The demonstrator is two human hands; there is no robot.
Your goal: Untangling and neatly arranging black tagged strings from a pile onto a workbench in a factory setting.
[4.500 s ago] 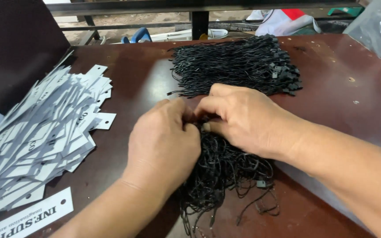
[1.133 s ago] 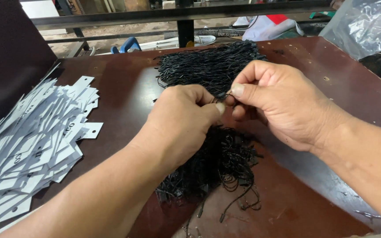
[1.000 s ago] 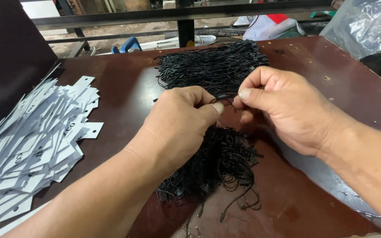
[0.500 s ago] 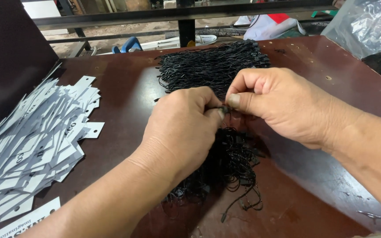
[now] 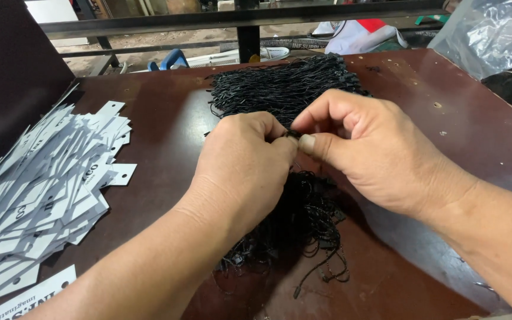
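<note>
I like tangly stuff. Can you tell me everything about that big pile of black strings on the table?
The black strings are thin looped cords, each with a small plastic end piece. They lie in a long heap down the middle of the brown table: neat and bunched at the far end, loose and tangled near the bottom. The left hand and right hand rest over the middle, pinching one strand between their fingertips.

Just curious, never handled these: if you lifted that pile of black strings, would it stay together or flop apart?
Probably floppy: the black strings are thin, and loose ends curl out near the table edge. They look tangled, so a pull would likely drag neighbours along. Both hands, left hand and right hand, pinch one, suggesting they are fiddly to separate.
</note>
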